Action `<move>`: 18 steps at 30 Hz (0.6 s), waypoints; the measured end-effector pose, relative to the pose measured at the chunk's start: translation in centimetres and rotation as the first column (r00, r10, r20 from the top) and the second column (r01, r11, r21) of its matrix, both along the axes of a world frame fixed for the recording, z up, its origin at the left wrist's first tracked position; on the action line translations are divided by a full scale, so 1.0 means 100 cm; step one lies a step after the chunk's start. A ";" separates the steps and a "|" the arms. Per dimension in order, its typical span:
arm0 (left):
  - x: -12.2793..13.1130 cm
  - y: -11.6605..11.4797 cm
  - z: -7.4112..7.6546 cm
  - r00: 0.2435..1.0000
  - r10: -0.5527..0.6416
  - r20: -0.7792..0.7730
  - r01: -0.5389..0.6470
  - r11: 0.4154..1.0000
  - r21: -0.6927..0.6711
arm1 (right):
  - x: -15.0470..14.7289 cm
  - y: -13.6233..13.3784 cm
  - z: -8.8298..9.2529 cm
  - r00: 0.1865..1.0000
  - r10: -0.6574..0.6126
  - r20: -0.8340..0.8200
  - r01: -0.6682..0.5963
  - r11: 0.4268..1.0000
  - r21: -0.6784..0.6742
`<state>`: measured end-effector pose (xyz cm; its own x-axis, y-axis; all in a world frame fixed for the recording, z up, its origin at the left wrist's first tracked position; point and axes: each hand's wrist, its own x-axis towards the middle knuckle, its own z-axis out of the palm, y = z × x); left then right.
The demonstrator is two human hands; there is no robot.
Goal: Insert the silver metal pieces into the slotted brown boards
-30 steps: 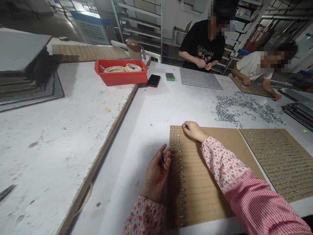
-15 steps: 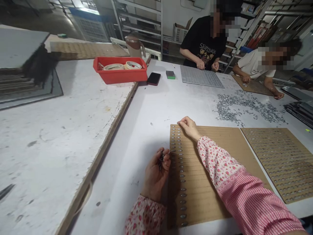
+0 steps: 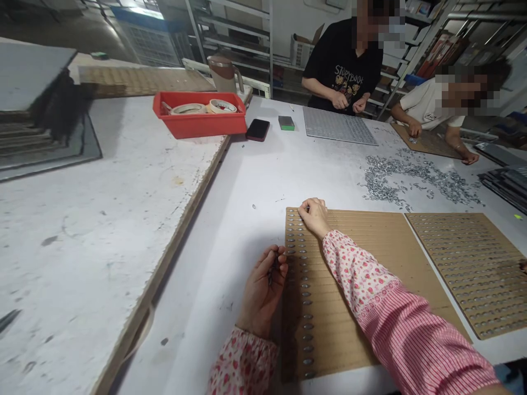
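Small grey oval metal pieces lie in my left hand, palm up with its fingers curled round them. It is just left of a brown grooved board. My right hand is over that board's top edge near the left corner, thumb and forefinger pinched together. A dark bit, apparently one oval piece, shows between those fingertips. Two columns of such pieces run down the board's left side. To the right lies a second brown board, covered with rows of pieces.
Loose oval pieces are heaped beyond the boards. Across the table, one person is at a grey board and another at a brown one. A red bin with tape rolls, a phone and a green-edged block sit at the back.
My right hand has drawn slightly toward me, its fingers curling in at the board's edge. My left fingers have closed a little more. A bit of a hand now shows at the right edge.
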<state>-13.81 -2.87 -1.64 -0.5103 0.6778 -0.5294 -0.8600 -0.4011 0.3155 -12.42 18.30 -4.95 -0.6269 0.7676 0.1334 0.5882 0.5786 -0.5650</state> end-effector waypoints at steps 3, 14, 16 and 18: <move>0.000 0.000 -0.002 0.999 0.014 -0.034 -0.014 1.000 0.003 | 0.001 0.003 -0.001 1.000 0.002 -0.017 -0.002 1.000 -0.016; 0.002 0.001 -0.011 0.998 0.008 -0.057 -0.007 1.000 0.016 | 0.015 0.010 -0.003 0.981 0.174 -0.086 -0.177 0.984 -0.032; 0.000 0.002 -0.012 0.998 0.015 -0.057 -0.015 1.000 0.000 | 0.014 0.010 -0.004 0.977 0.182 -0.107 -0.187 0.982 -0.037; -0.001 0.003 -0.011 0.998 0.020 -0.055 -0.021 1.000 -0.016 | 0.012 0.011 -0.006 0.979 0.160 -0.127 -0.165 0.986 -0.031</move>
<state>-13.92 -2.57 -2.75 -0.5527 0.6581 -0.5113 -0.8328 -0.4125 0.3692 -11.22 19.42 -5.53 -0.7242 0.6634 0.1882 0.4127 0.6356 -0.6525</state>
